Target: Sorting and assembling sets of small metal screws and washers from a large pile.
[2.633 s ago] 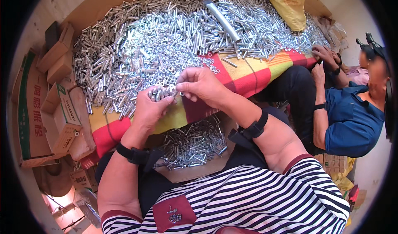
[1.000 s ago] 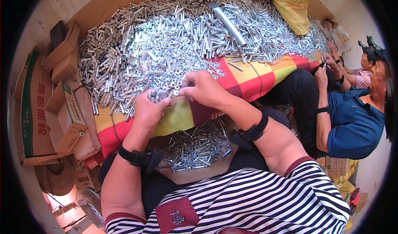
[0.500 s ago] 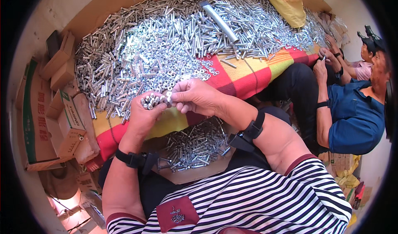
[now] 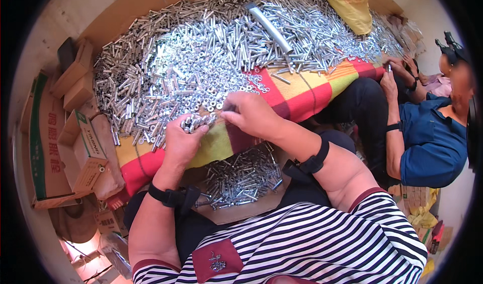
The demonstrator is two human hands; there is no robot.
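Note:
My left hand [image 4: 181, 139] is closed round a bundle of several metal bolts [image 4: 197, 123], their ends pointing up and to the right. Just right of the bundle, my right hand [image 4: 246, 114] hovers over the blanket's edge, apart from the left. Its fingers are curled and the thumb is bent in; whatever lies between the fingertips is hidden. Loose nuts and washers [image 4: 214, 102] lie right beyond both hands, at the near edge of a big heap of metal bolts and sleeves [image 4: 146, 77].
A checked blanket [image 4: 307, 95] lies under the heap. On the heap rests a long metal tube [image 4: 270, 28]. Below my hands, a cardboard box [image 4: 236, 213] holds more bolts [image 4: 241, 178]. Open cartons [image 4: 90, 148] stand at left. A co-worker in a blue shirt [image 4: 427, 138] sits at right.
My right hand has drawn away from the bolts in my left hand, slightly up and to the right. The bolt bundle has tilted toward the right. The co-worker's hands shifted slightly.

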